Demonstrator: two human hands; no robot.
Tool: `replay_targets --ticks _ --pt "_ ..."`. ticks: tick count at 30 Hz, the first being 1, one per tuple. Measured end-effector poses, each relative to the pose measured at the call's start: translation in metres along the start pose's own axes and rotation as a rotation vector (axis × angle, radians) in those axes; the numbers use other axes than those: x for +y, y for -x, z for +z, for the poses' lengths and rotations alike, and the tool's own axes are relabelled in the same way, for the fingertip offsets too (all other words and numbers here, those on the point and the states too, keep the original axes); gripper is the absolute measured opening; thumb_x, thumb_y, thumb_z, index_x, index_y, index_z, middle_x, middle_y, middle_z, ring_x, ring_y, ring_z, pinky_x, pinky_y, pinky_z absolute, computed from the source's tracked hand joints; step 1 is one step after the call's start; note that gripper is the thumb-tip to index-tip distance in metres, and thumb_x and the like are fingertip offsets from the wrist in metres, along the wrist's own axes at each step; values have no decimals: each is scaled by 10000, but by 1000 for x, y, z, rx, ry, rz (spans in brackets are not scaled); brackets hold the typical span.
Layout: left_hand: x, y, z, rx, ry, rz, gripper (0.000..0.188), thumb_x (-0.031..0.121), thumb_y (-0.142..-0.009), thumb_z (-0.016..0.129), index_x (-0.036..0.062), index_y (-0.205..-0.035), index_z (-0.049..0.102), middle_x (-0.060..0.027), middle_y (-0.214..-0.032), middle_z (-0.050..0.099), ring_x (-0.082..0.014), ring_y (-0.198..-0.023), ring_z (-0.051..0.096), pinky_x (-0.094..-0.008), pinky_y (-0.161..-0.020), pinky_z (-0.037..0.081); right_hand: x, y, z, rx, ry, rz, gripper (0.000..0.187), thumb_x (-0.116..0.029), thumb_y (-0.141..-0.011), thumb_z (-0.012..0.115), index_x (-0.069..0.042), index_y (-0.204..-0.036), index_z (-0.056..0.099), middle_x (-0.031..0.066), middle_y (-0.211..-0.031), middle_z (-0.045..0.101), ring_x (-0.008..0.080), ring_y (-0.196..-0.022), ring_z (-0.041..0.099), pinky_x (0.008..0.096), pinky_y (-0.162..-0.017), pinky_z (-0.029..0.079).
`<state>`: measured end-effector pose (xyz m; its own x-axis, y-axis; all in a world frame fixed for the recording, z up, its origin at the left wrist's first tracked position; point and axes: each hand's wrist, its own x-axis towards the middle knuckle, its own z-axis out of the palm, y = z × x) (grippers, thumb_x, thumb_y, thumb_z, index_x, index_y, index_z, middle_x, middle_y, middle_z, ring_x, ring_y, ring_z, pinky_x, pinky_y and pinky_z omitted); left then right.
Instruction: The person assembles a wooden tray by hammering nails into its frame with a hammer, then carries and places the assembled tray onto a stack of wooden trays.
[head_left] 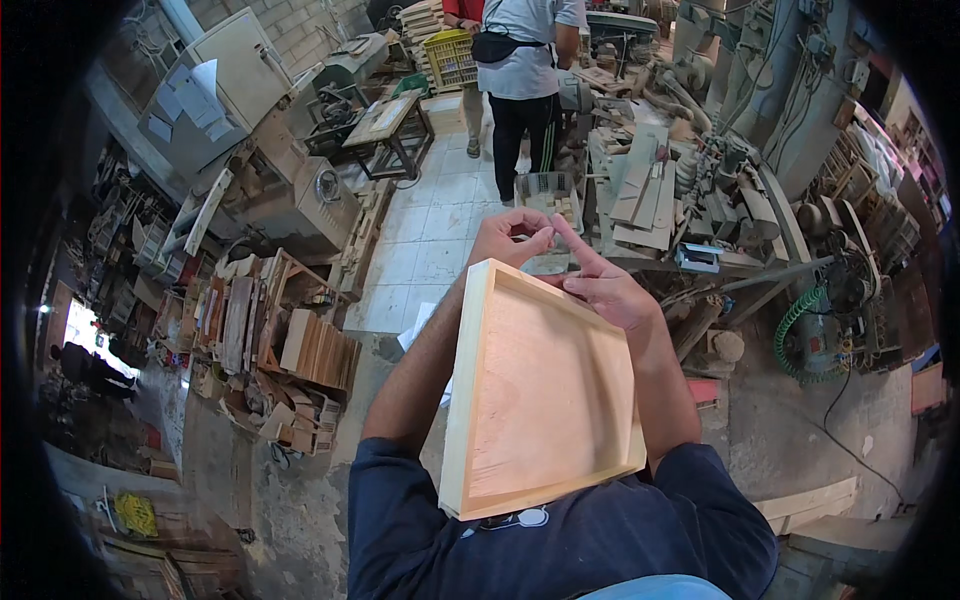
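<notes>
A shallow pale wooden tray (pixel 545 390) with raised rims stands tilted between my forearms and against my chest, its open side toward me. Past its upper edge, my left hand (pixel 508 240) is closed, thumb and index finger curled into a loop; whatever they pinch, if anything, is too small to make out. My right hand (pixel 608 288) has its index finger stretched up beside the left fingertips and its thumb apart, near the tray's top right corner. Its other fingers are partly hidden. Neither hand visibly grips the tray.
Two people stand ahead on the tiled floor, one in a grey shirt (pixel 520 65). A plastic crate (pixel 548 195) with wood pieces sits behind my hands. At right is a cluttered workbench (pixel 640 190); at left, stacked boards (pixel 315 345). A cable (pixel 850 440) crosses the floor.
</notes>
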<state>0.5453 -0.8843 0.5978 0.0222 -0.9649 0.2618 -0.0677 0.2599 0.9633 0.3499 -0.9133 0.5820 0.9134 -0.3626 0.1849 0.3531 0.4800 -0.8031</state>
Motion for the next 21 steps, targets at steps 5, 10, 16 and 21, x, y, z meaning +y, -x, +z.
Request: replay_targets --ticks 5,10,16,21 --pt "-1 1 -3 27 -74 57 117 90 -839 631 -3 -911 629 -35 -801 644 -86 -758 613 -235 -678 511 0 2 4 8 -99 29 817 10 -874 499 -249 -1488 26 238 -1271 515 172 -1121 546 256 -942 406" --pt "2 2 -2 76 -78 39 72 71 -846 624 12 -886 635 -32 -805 634 -91 -750 616 -244 -699 529 -2 4 11 44 -161 38 803 36 -884 479 -261 -1485 37 269 -1265 502 164 -1037 591 255 -875 456" --pt "-3 7 -5 51 -75 22 127 72 -845 634 9 -955 648 -43 -836 649 -95 -775 620 -241 -708 528 7 1 -1 -2 -101 14 804 32 -886 482 -274 -1483 40 279 -1262 500 183 -1074 580 272 -898 451" --pt "-4 10 -8 4 -103 16 172 69 -834 654 6 -994 651 -49 -868 658 -101 -808 622 -242 -727 521 10 1 1 8 -98 11 793 48 -888 466 -280 -1482 53 289 -1265 491 240 -1141 551 307 -938 446"
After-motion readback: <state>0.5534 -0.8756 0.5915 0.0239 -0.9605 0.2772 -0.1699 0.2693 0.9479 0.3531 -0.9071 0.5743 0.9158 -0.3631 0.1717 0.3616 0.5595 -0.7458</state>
